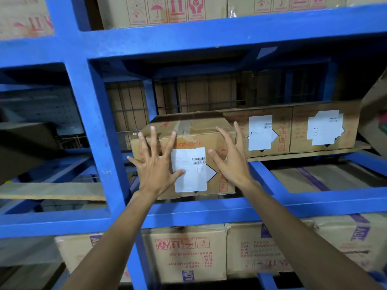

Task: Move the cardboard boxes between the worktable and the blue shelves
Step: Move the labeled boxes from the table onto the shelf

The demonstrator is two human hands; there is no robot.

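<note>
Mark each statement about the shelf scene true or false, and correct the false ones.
1. Both hands are spread against the front of one cardboard box. True: the left hand and the right hand lie with straight fingers on the nearest box.
2. The shelf frame is painted red. False: it is blue.
3. The nearest box carries a white label with a barcode. True.
4. The nearest box stands alone on its shelf level. False: two more labelled boxes stand to its right.
5. The level beneath holds only plastic crates. False: cardboard boxes sit there.
</note>
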